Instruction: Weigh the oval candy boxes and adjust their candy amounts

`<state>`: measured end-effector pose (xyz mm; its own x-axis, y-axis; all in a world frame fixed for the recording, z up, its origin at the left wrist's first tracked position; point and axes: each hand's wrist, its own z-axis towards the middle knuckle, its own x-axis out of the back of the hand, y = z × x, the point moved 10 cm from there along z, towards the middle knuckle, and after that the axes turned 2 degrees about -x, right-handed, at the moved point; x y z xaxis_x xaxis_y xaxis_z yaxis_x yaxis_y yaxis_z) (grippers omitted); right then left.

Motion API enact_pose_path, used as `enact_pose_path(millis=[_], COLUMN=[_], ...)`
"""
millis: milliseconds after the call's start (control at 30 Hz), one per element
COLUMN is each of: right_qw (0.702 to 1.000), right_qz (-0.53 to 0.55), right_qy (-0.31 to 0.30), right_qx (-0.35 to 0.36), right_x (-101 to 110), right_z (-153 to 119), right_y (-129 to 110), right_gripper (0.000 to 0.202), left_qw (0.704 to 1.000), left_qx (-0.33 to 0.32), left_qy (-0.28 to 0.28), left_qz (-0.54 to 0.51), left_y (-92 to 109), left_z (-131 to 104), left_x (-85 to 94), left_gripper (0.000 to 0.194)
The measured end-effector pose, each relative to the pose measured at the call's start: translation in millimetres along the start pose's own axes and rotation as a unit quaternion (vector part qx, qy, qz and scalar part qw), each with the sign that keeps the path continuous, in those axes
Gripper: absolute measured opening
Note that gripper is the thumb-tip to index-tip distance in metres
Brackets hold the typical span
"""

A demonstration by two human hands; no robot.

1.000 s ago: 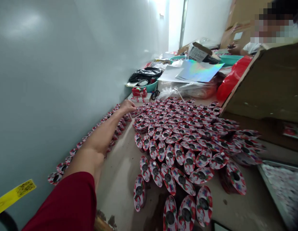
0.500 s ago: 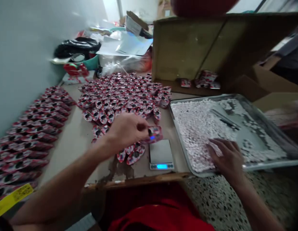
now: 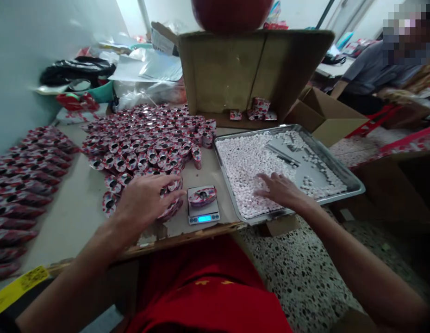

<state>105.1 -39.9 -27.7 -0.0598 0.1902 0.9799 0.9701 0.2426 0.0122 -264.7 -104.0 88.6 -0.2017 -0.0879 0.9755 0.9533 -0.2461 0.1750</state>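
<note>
A red-and-white printed packet (image 3: 202, 196) with an open top lies on the small digital scale (image 3: 204, 218), whose display glows blue. Left of the scale, my left hand (image 3: 145, 196) is open with fingers spread, over several more such packets (image 3: 162, 159) crowded upright on the table. My right hand (image 3: 282, 189) reaches into the metal tray (image 3: 353, 187), its fingers apart and touching the small white pieces (image 3: 242, 162) there. Its fingertips are partly lost among them.
Rows of packets (image 3: 30, 185) line the table's left side. A cardboard box (image 3: 228, 74) on its side holds a few packets behind the tray. A dark strip (image 3: 284, 156) lies in the tray. Another person (image 3: 377, 69) sits at the far right beside an open carton (image 3: 326, 115).
The packet in my left hand has been set on the scale and let go; that hand has moved left. My right hand stays over the white pieces. The camera view has shifted right.
</note>
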Motion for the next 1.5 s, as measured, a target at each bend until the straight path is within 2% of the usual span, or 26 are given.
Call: enact_pose_path(millis=[67, 133, 200, 267, 300, 367, 400, 433, 467, 600, 633, 667, 800, 867, 967, 1067, 1133, 1200, 1267, 1400, 1433, 1467, 1500], right_qw=[0.999, 0.998, 0.994, 0.965, 0.926, 0.8, 0.736, 0.684, 0.649, 0.558, 0.557, 0.57, 0.683, 0.715, 0.726, 0.732, 0.741, 0.746, 0.762, 0.872, 0.88, 0.866, 0.829], right_qz=[-0.004, 0.028, 0.104, 0.257, 0.372, 0.589, 0.661, 0.707, 0.734, 0.79, 0.791, 0.785, 0.711, 0.687, 0.679, 0.671, 0.663, 0.662, 0.647, 0.485, 0.466, 0.485, 0.542], right_qy=[0.032, 0.046, 0.047, 0.041, 0.021, -0.047, -0.081, -0.107, -0.117, -0.099, -0.092, -0.08, -0.026, -0.044, -0.09, -0.119, -0.106, -0.065, -0.015, 0.067, 0.092, 0.119, 0.14], right_qx=[0.02, 0.018, 0.003, -0.034, -0.059, -0.106, -0.125, -0.142, -0.161, -0.233, -0.234, -0.227, -0.162, -0.124, -0.06, -0.008, 0.001, -0.01, -0.014, 0.021, 0.02, 0.009, -0.009], right_x=[-1.4, -2.3, -0.2, 4.0, 2.3, -7.6, -12.3, -15.4, -17.5, -29.6, -31.8, -32.3, -18.0, -8.2, 11.0, 31.3, 41.9, 49.5, 53.9, 52.9, 51.5, 49.5, 45.8], right_z=[7.1, 19.9, 34.5, 45.2, 47.8, 45.6, 41.1, 35.3, 29.0, 4.3, 0.5, -1.7, -1.2, 2.1, 8.8, 16.2, 21.8, 26.4, 27.6, 18.0, 14.2, 10.4, 7.3], right_y=[-20.6, -27.5, -19.4, 0.6, 10.8, 19.2, 17.3, 13.8, 10.9, 2.1, -0.7, -2.6, -15.0, -33.6, -70.5, -98.1, -98.0, -80.7, -56.6, -31.9, -30.7, -29.9, -29.8], right_gripper=[0.046, 0.035, 0.026, 0.019, 0.017, 0.016, 0.017, 0.018, 0.019, 0.026, 0.029, 0.034, 0.048, 0.051, 0.05, 0.043, 0.037, 0.03, 0.025, 0.024, 0.024, 0.024, 0.023], left_qw=[0.999, 0.998, 0.996, 0.995, 0.995, 0.995, 0.995, 0.995, 0.994, 0.989, 0.988, 0.987, 0.976, 0.969, 0.959, 0.949, 0.941, 0.931, 0.923, 0.913, 0.915, 0.92, 0.924], left_qx=[0.018, 0.023, 0.018, 0.013, 0.013, 0.017, 0.018, 0.02, 0.02, 0.011, 0.006, 0.002, -0.003, -0.007, 0.002, 0.021, 0.026, 0.032, 0.038, 0.007, -0.018, -0.052, -0.094], left_qy=[0.008, 0.029, 0.06, 0.083, 0.086, 0.08, 0.073, 0.066, 0.059, 0.041, 0.044, 0.051, 0.074, 0.078, 0.087, 0.092, 0.086, 0.086, 0.103, 0.159, 0.171, 0.187, 0.208], left_qz=[-0.029, -0.058, -0.065, -0.054, -0.049, -0.051, -0.06, -0.073, -0.089, -0.138, -0.146, -0.155, -0.206, -0.235, -0.269, -0.3, -0.328, -0.352, -0.369, -0.377, -0.364, -0.34, -0.308], left_y=[-10.3, -11.4, -7.0, -2.4, -1.5, -2.7, -4.0, -5.4, -6.5, -4.6, -2.4, 0.3, 16.2, 26.3, 33.7, 30.6, 28.8, 28.0, 28.7, 40.3, 46.5, 54.9, 65.0], left_z=[-13.8, -22.4, -26.3, -27.5, -27.6, -27.5, -27.3, -27.0, -26.4, -21.4, -20.0, -18.9, -19.9, -24.0, -31.0, -32.3, -28.9, -25.0, -22.6, -15.5, -10.6, -4.4, 2.5], left_x=[14.6, 26.5, 36.5, 41.3, 40.4, 33.8, 28.8, 23.2, 17.7, -0.1, -3.3, -6.4, -31.4, -50.5, -76.6, -96.8, -108.2, -116.9, -120.5, -107.7, -99.9, -89.6, -77.3], left_gripper=[0.032, 0.029, 0.027, 0.025, 0.024, 0.029, 0.033, 0.038, 0.041, 0.047, 0.049, 0.051, 0.059, 0.064, 0.076, 0.082, 0.08, 0.073, 0.059, 0.036, 0.036, 0.036, 0.036])
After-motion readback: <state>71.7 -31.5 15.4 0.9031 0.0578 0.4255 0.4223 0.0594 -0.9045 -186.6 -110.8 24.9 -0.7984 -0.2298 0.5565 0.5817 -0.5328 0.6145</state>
